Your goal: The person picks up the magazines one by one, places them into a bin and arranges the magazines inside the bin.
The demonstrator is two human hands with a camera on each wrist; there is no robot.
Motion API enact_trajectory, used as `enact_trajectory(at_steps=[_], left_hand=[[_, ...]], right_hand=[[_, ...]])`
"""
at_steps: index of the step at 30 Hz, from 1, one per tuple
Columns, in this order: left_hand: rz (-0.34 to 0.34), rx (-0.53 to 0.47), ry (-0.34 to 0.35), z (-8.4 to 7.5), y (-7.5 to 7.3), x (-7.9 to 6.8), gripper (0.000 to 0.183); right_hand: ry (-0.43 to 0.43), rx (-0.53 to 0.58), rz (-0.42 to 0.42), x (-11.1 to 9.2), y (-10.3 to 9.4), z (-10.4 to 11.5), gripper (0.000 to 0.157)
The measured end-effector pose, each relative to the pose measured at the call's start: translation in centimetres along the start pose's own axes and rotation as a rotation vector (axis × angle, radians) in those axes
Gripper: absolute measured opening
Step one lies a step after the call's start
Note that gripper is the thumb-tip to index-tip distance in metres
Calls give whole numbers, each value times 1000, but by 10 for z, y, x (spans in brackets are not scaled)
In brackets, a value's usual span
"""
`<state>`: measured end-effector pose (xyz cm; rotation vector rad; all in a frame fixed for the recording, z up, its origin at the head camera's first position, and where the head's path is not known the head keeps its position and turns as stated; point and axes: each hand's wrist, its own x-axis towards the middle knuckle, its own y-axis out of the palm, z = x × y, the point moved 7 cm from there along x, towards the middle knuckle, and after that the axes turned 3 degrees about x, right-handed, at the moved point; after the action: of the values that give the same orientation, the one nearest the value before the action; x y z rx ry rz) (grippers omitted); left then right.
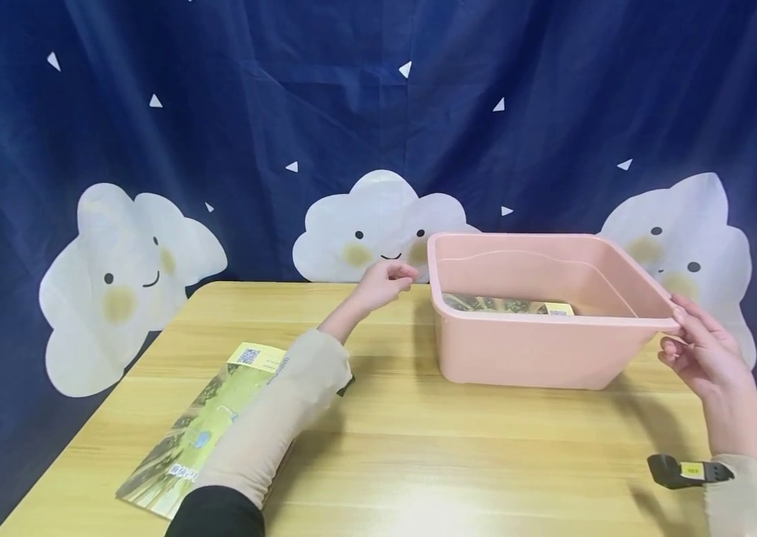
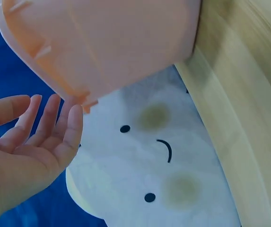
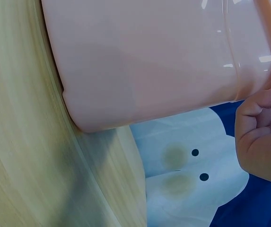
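A pink plastic storage bin (image 1: pixel 526 350) stands on the right half of the wooden table. Inside it lies a booklet (image 1: pixel 506 304) with a yellow end strip, partly hidden by the near wall. My right hand (image 1: pixel 710 347) grips the bin's rim at its near right corner, fingers curled in the right wrist view. Beside the opposite side is my left hand (image 1: pixel 381 286), its fingers loosely bent and holding nothing. The left wrist view shows the left fingertips (image 2: pixel 76 113) right by the bin's rim. A second booklet (image 1: pixel 217 418) lies under my left forearm, partly covered by the sleeve.
The wooden table (image 1: pixel 459 462) runs back to a dark blue curtain (image 1: pixel 351 97) printed with white clouds and triangles. A black strap device (image 1: pixel 687 471) with a yellow label sits at my right wrist.
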<state>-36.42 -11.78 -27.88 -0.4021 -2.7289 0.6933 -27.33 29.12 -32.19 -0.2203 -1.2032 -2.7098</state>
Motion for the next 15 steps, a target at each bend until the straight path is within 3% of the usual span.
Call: enact_trajectory(at_steps=[7,15], left_hand=[[46,-77,-61,19,-10,-17,20],[70,-61,-70,41,-27,-33,21]], right_hand=[[3,-2,9,0,1,-1,33],[1,3,11,0,3,0,32]])
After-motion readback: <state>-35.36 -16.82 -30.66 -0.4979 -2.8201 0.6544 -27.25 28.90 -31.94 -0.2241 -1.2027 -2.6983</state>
